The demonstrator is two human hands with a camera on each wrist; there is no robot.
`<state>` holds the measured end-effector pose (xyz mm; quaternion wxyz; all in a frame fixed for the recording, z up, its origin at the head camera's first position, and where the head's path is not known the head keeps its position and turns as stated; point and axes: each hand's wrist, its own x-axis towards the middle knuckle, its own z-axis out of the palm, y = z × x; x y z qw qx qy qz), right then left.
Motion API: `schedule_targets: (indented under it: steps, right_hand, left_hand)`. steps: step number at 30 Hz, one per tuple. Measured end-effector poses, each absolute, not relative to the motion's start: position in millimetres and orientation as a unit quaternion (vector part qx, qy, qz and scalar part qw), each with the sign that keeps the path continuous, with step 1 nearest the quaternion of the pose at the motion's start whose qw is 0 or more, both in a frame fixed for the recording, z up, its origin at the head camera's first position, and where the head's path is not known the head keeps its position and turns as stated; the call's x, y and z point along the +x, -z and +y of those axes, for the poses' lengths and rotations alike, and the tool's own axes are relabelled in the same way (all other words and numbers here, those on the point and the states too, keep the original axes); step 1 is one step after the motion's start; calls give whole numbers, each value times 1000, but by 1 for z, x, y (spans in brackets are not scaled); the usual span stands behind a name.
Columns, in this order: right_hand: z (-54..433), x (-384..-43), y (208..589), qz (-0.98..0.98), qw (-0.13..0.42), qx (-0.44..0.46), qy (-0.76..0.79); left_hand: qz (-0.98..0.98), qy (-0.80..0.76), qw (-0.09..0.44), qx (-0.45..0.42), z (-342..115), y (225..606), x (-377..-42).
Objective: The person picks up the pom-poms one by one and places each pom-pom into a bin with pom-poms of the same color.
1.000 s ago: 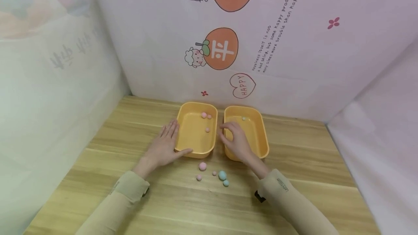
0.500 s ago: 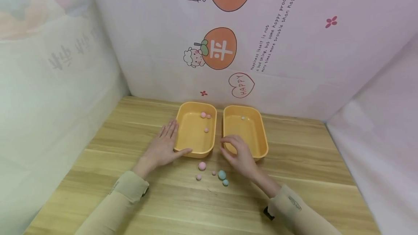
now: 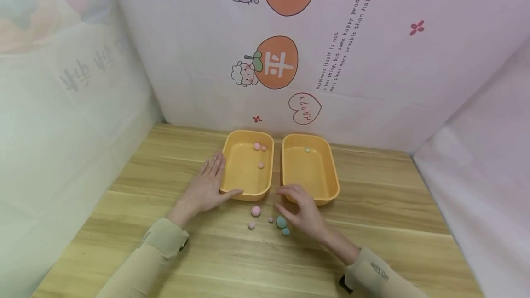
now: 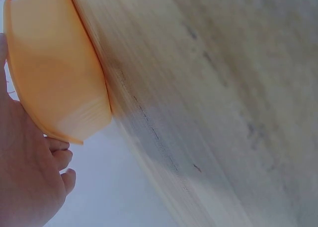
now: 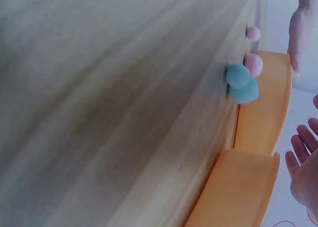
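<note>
My left hand (image 3: 204,189) rests with straight fingers along the left side of the left yellow bin (image 3: 244,193), its thumb at the near rim. Two pink balls (image 3: 257,146) and a smaller pink one lie inside that bin. My right hand (image 3: 304,213) hovers over the near left corner of the right yellow bin (image 3: 333,183), thumb and fingers apart with nothing between them. A small pale ball (image 3: 307,150) sits in the right bin. Just left of the right hand lie a larger teal ball (image 3: 281,222) and a smaller teal ball (image 3: 285,232).
In front of the left bin lie a larger pink ball (image 3: 256,211) and two small pink balls (image 3: 251,226) on the wooden table (image 3: 232,261). A printed cloth (image 3: 364,118) hangs behind the bins, with more cloth at both sides.
My right hand has drawn back from over the right bin toward the near side, close to the teal balls, its thumb and fingers spreading apart. The left hand has stayed in place.
</note>
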<state>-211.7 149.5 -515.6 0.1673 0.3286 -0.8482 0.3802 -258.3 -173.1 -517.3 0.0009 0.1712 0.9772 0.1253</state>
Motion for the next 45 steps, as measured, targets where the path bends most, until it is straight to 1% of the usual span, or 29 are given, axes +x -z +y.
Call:
schedule_targets:
  steps: [7,11,14,18,20,22,25,28,32,34,39,45]
  right_hand:
    - [149,-208,529,-836,148,369,-379]
    - [152,-221,557,-816,134,403,-393]
    - [152,-229,577,-822,109,397,-393]
    - [147,-220,573,-841,63,372,-387]
    - [144,-213,565,-845,50,368,-384]
    - [142,-208,560,-849,47,366,-379]
    - [143,-207,568,-850,62,366,-373]
    - [143,-205,570,-857,62,357,-366]
    - [139,-199,559,-877,18,319,-359]
    - [138,-197,557,-882,6,308,-356]
    - [140,-196,559,-880,14,312,-357]
    - [140,-197,563,-877,37,324,-354]
  left_hand:
    - [977,-129,0,172,-173,519,-259]
    - [976,-136,1,169,-174,519,-258]
    - [976,-137,1,169,-174,518,-257]
    - [976,-137,0,172,-174,519,-257]
    - [976,-137,0,171,-174,519,-257]
    - [976,-138,-2,171,-174,519,-257]
    - [975,-139,-3,172,-174,519,-257]
    - [975,-140,-3,173,-174,518,-258]
    - [975,-140,-4,173,-174,519,-257]
    - [975,-140,-6,174,-174,518,-257]
    - [975,-138,-6,173,-175,518,-257]
    - [976,-136,-2,172,-174,518,-257]
